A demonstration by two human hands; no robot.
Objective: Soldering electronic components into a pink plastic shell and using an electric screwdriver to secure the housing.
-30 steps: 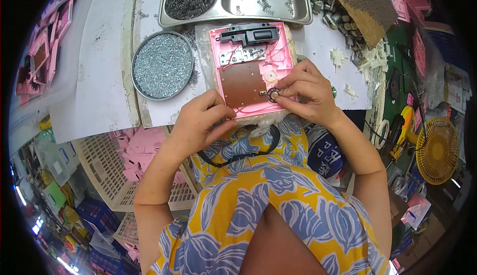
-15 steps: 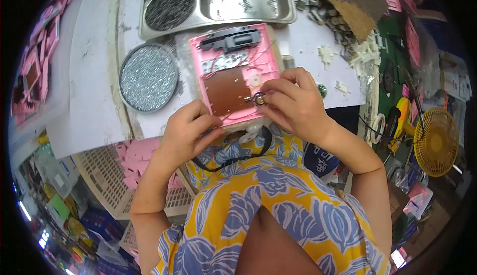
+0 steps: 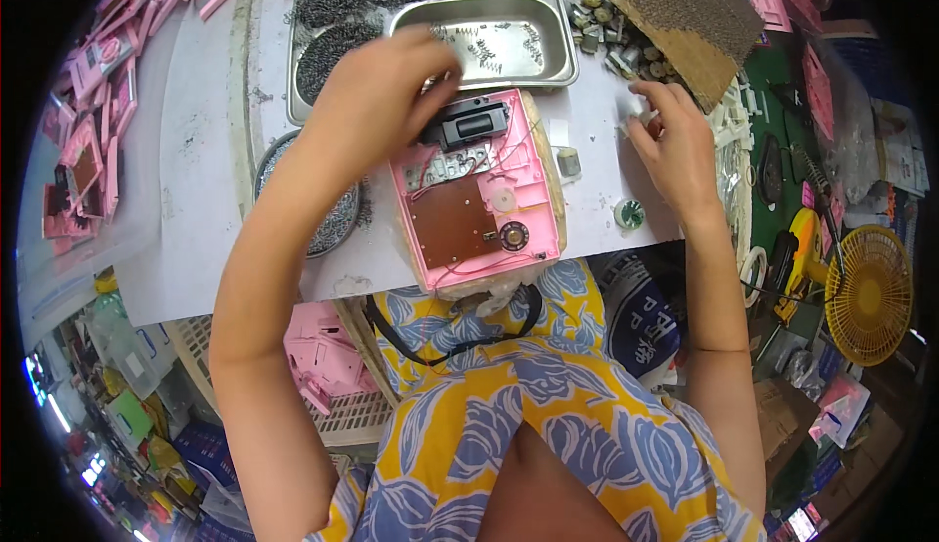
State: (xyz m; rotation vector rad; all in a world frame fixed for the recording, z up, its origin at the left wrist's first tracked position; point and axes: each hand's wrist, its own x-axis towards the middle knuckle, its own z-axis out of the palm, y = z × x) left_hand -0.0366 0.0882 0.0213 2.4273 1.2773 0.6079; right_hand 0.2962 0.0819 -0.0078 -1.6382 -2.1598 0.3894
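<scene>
My left hand (image 3: 396,82) has moved to the tray (image 3: 509,72) beyond the pink case (image 3: 528,190), grip unclear, my loosely parted right hand (image 3: 675,156) nearer the metal parts (image 3: 591,38).

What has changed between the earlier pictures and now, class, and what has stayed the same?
The left hand left the lower-left edge of the pink case and moved up to the metal tray. The right hand let go of the round part, leaving it in the case, and moved up and right. The brown board stayed in the case.
</scene>
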